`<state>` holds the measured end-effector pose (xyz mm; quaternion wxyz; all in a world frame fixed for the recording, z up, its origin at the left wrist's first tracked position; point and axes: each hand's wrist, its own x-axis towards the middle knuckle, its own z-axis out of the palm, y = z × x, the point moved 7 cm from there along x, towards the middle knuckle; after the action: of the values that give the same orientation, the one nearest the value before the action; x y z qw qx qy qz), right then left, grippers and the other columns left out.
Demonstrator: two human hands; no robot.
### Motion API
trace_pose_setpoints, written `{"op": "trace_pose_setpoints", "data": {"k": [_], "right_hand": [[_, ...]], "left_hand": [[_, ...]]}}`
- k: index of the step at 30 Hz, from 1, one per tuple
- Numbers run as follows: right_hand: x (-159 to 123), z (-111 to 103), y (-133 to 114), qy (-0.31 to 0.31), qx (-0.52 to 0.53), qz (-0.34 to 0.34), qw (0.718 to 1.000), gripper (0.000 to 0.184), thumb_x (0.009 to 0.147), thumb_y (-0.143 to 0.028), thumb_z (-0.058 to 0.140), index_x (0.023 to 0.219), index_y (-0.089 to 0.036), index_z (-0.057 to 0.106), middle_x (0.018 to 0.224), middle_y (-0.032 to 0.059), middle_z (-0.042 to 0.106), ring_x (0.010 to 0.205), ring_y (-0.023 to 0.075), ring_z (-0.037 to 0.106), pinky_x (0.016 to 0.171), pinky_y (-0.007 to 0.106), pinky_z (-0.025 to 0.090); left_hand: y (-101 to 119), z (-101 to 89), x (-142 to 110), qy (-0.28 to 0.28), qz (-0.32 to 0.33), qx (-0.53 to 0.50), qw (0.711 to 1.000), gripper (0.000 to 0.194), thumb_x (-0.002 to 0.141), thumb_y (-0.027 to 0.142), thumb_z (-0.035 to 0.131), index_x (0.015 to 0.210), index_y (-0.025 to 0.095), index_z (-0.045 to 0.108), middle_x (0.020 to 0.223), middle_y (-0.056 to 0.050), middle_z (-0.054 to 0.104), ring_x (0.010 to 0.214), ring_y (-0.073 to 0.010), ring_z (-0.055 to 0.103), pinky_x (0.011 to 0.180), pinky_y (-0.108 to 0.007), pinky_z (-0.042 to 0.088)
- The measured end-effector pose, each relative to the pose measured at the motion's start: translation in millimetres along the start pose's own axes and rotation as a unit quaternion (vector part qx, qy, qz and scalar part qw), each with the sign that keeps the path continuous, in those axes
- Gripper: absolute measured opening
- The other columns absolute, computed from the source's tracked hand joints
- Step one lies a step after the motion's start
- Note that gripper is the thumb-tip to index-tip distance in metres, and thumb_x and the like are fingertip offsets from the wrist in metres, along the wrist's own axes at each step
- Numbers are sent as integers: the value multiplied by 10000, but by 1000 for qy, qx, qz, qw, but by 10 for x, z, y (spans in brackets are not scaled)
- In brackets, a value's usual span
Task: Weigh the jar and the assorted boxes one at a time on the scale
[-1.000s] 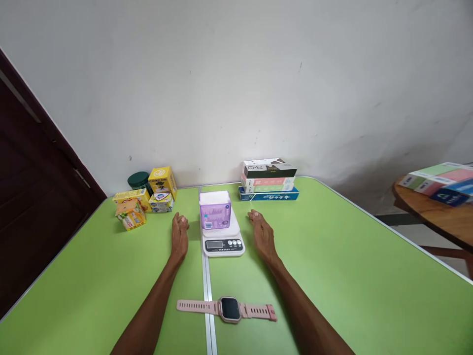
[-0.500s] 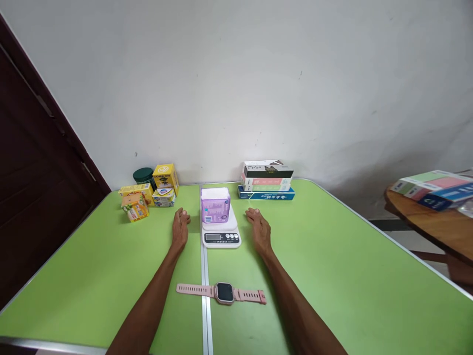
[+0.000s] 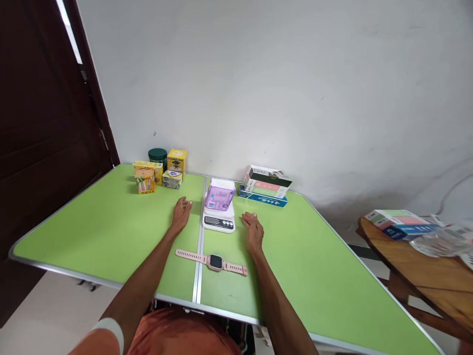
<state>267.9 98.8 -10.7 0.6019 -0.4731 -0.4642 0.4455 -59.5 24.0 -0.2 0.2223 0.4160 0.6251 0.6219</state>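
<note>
- since the earlier frame, our view has shifted, bringing in more of the green table (image 3: 325, 276) and our orange clothes (image 3: 181, 333).
- on the table, stacked boxes (image 3: 268, 185) sit at back right, small cartons (image 3: 145, 183) at back left.
- our left hand (image 3: 181, 216) and right hand (image 3: 254, 231) flank the white scale (image 3: 219, 224), both unclenched, apart from it and from each other.
- our purple pack (image 3: 220, 197) stands on that scale, between our hands.
- toward our edge of the table, a pink watch (image 3: 216, 262) lies across the metal seam (image 3: 196, 288).
</note>
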Motion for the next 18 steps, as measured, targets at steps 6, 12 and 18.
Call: {"op": "trace_pose_setpoints", "data": {"k": [6,12,18], "right_hand": [[-139,-49,6,4,-9,6,1000,676,830,-750,576,1040,-132,756,1100,171,785,1106,290,734,1093,500,521],[-238,-61,-10,8,-23,2,1000,648,818,-747,591,1016,-149,742,1056,147,782,1096,283,730,1078,504,536],[-318,-68,-8,18,-36,2,999,721,822,-779,566,1092,-128,720,1078,148,771,1105,281,714,1085,527,521]], "left_hand": [[-33,28,-57,-15,4,16,1000,503,907,434,703,1298,147,571,1204,-173,689,959,-229,721,911,-431,589],[-62,82,-81,-24,5,39,999,497,893,326,718,1322,139,549,1247,-179,645,978,-227,705,931,-437,580],[-24,145,-162,-55,17,64,996,594,875,318,738,1393,156,498,1354,-189,587,1128,-272,681,1013,-468,553]]}}
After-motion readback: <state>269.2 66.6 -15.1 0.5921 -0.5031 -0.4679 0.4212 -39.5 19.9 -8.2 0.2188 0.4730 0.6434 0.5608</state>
